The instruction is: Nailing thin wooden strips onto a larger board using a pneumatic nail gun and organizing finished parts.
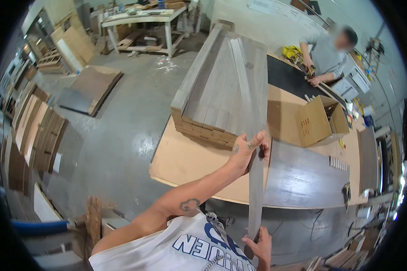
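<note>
A long, narrow grey wooden strip (256, 189) runs from close to my body out over the stack of boards. My left hand (248, 151) is wrapped round it near the table's front edge, thumb up along its side. Low in the picture, my right hand (259, 245) grips the near end. Under the strip's far part lies a tall stack of grey-faced planks (208, 99), with brown edges showing at the front. To the right of the strip, a wide grey panel (303, 176) lies flat on the tan worktable (194, 165).
An open cardboard box (319, 124) stands on the table beyond the panel. Across the table, a co-worker (328, 56) handles a tool over a narrow piece at a black mat (282, 74). Board stacks (36, 131) stand at left; a flat bundle (91, 88) lies on the floor.
</note>
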{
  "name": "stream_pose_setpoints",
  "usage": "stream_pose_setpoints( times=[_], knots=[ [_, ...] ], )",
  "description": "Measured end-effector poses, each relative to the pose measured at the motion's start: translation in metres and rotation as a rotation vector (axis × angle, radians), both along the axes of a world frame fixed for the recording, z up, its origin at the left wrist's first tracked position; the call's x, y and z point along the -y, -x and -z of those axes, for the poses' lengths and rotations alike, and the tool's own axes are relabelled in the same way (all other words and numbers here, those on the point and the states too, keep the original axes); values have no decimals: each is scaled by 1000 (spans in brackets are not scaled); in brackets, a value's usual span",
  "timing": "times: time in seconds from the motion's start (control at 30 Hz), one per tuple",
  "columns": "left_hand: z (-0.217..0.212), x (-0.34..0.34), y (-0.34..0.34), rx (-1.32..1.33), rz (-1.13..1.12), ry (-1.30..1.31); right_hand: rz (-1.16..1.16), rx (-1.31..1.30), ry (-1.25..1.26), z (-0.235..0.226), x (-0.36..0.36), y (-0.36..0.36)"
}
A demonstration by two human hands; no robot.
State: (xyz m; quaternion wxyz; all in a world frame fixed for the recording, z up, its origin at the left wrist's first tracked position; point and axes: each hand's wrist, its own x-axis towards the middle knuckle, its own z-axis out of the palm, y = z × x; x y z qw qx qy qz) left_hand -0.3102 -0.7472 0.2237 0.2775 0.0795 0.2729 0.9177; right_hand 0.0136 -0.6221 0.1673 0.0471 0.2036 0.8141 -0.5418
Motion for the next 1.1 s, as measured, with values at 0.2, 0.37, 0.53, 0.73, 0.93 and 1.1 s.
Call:
stream_pose_setpoints(
  times=[0.2, 0.37, 0.53, 0.73, 0.93, 1.1],
  knots=[
    [4, 33, 50, 22, 114, 78, 113, 104, 57, -3, 81, 33],
    [-2, 51, 66, 18, 152, 121, 136, 46, 45, -20, 120, 54],
    [-4, 64, 93, 82, 182, 132, 9, 102, 38, -25, 128, 79],
    [-4, 63, 192, 44, 263, 88, -6, -102, -253, -52, 149, 180],
    [-5, 113, 241, -293, -449, 517, 16, -212, -351, -69, 152, 352],
    [6, 164, 266, -407, -566, 738, 19, -90, -487, -80, 155, 466]
  ],
)
